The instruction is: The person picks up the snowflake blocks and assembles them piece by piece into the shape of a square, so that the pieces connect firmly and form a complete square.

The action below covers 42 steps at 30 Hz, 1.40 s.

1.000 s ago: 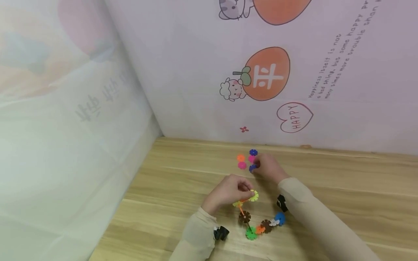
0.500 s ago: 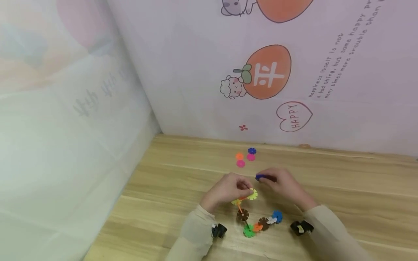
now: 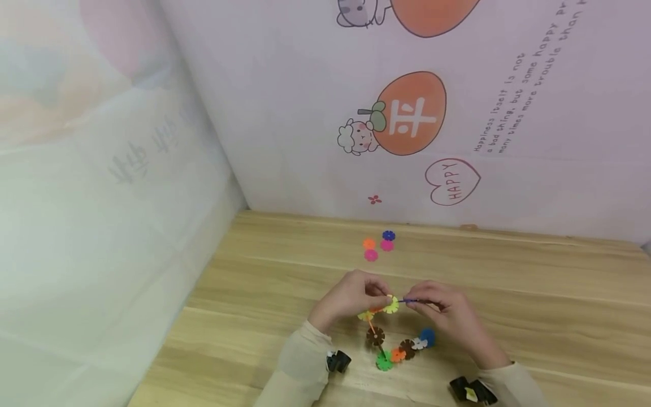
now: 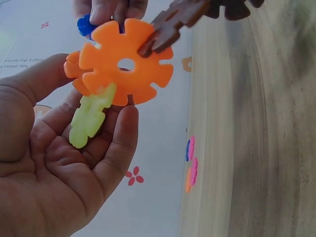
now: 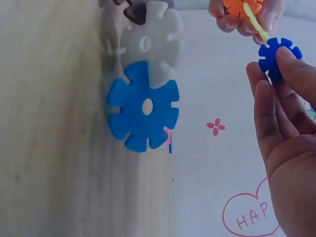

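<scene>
A chain of notched plastic interlocking discs hangs from my left hand [image 3: 346, 298], whose thumb and fingers pinch its end near a yellow disc [image 3: 391, 305]. Large in the left wrist view is an orange disc [image 4: 106, 54] of this chain. It curves on through a brown disc [image 3: 375, 337], a green disc [image 3: 384, 362] and a white disc [image 3: 419, 343] to a light blue disc [image 5: 143, 111]. My right hand [image 3: 447, 314] pinches a dark blue disc [image 5: 270, 58] between thumb and fingers. Seen edge-on from the head, this disc meets the yellow one's right rim.
Toward the back of the wooden table [image 3: 285, 249] lie loose discs: an orange one [image 3: 369, 243], two pink ones [image 3: 371, 255] and another dark blue disc [image 3: 389, 236]. Printed white cloth [image 3: 305, 141] rises along the back and left. Black wrist devices [image 3: 338, 360] sit by both sleeves.
My right hand has picked the dark blue disc from the loose group and brought it back toward me, to the yellow disc. My left hand has kept its hold on the chain.
</scene>
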### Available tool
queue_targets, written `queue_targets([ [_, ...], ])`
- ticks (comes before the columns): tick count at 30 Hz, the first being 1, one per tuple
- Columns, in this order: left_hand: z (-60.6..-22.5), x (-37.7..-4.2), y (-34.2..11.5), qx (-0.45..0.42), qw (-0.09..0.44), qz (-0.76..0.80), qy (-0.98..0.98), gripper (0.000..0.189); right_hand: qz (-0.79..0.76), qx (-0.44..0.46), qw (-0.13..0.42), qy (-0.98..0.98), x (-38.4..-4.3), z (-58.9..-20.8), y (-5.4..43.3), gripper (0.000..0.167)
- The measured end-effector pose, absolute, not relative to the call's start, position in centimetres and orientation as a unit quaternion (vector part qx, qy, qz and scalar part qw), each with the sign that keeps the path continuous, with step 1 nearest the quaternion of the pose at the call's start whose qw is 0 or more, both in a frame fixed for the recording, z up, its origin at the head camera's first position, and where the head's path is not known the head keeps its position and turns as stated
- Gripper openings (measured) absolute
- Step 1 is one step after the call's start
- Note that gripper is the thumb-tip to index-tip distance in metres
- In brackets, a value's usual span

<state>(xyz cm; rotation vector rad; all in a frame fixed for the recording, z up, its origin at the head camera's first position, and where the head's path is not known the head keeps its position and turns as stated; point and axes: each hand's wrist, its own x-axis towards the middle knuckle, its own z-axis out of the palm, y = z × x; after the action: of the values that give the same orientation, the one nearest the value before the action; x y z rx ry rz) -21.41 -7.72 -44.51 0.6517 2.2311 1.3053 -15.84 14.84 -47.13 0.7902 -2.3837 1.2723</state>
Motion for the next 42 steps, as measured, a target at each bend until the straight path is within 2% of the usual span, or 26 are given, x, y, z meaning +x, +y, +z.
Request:
queue_targets([
  [3,-44.5,-21.3,-7.7,0.233,0.236,0.477,0.814,0.008,0.455,0.278,0.163,-0.83,-15.9,-47.6,15.0,0.021],
  [9,-44.7,-21.3,-7.6,0.228,0.236,0.478,0.815,0.008,0.454,0.277,0.189,-0.825,-16.0,-48.2,15.1,0.033],
  [33,-44.6,-20.9,-7.3,0.23,0.238,0.488,0.808,0.007,0.4,0.331,0.244,-0.819,-16.0,-48.1,15.2,0.042],
  [34,-44.7,-20.9,-7.2,0.23,0.238,0.488,0.807,0.007,0.4,0.336,0.245,-0.816,-16.0,-48.1,15.2,0.038],
  [37,-44.8,-20.8,-7.1,0.232,0.236,0.488,0.808,0.007,0.396,0.351,0.249,-0.811,-16.0,-48.2,15.2,0.009],
  [38,-44.8,-20.8,-7.1,0.232,0.236,0.488,0.808,0.007,0.394,0.355,0.249,-0.81,-16.0,-48.2,15.2,0.011],
  [41,-44.8,-20.7,-7.1,0.229,0.235,0.487,0.809,0.007,0.385,0.361,0.253,-0.811,-16.0,-48.3,15.2,0.037],
  [42,-44.8,-20.7,-7.1,0.229,0.234,0.486,0.811,0.007,0.382,0.362,0.254,-0.811,-16.0,-48.3,15.2,0.038],
])
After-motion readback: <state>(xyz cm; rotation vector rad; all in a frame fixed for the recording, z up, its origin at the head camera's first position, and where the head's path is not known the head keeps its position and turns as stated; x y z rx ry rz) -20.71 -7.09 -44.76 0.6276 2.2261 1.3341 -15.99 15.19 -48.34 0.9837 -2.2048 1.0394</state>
